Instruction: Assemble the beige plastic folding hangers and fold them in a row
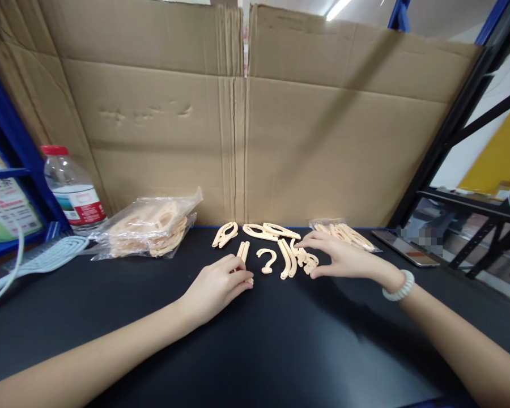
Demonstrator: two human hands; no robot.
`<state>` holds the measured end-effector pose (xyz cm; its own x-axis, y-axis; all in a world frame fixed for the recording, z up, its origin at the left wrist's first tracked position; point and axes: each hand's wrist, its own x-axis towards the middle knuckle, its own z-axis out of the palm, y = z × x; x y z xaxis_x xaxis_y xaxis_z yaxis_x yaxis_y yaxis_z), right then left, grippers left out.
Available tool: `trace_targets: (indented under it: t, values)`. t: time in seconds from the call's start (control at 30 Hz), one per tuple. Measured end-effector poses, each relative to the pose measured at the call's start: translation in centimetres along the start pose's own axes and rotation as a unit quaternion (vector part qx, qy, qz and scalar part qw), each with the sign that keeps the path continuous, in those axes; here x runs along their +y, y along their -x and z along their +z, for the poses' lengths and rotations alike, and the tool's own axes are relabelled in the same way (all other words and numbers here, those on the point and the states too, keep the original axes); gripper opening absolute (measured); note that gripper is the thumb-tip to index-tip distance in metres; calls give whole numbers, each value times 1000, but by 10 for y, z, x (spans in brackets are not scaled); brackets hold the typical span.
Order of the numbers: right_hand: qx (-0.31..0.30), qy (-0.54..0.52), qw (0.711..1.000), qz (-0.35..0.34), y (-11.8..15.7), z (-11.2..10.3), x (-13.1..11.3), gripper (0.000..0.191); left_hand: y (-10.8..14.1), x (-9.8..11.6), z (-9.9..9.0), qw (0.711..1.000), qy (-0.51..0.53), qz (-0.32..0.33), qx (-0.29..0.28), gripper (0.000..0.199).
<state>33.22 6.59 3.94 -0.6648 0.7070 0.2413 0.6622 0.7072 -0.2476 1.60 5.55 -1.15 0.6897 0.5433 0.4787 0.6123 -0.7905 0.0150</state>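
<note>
My left hand (219, 286) is closed, its fingers curled over a pair of cream plastic hanger arms (243, 250) on the black table; their middle is hidden under the fingers. To its right lies a loose hanger hook (268, 260), curved like a question mark. Beside the hook rest two curved hanger arms (286, 258), side by side. My right hand (342, 258) hovers with thumb and fingers apart over a small cluster of hanger hooks (309, 263), partly covered by the fingers. Behind them lie folded hanger pieces (225, 234) and two longer ones (272, 231).
Clear bags of cream hanger parts stand at the back left (147, 226) and back right (344, 235). At the left are a red-capped bottle (76, 192) and a pale blue hairbrush (51, 258). A phone (406, 249) lies at the right. Cardboard (344, 147) walls the back.
</note>
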Motion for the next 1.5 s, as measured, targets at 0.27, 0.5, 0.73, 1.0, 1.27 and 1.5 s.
trace_targets:
  t: [0.27, 0.5, 0.73, 1.0, 1.27, 1.5]
  values:
    - [-60, -10, 998, 19, 0, 9, 13, 46, 1, -2, 1, 1000, 1, 7, 6, 22]
    - [-70, -31, 996, 45, 1, 10, 21, 34, -1, -4, 2, 1000, 1, 13, 16, 23]
    - [-73, -26, 995, 65, 4, 6, 30, 31, -2, -6, 2, 1000, -1, 6, 19, 22]
    - [-57, 4, 997, 57, 4, 5, 30, 41, -2, -8, 2, 1000, 5, -2, 22, 22]
    - [71, 146, 984, 69, 4, -1, 47, 24, -3, -5, 1, 999, 7, -7, 32, 22]
    - [121, 182, 970, 107, 7, 23, 93, 39, -2, -6, 1, 999, 17, -4, 29, 21]
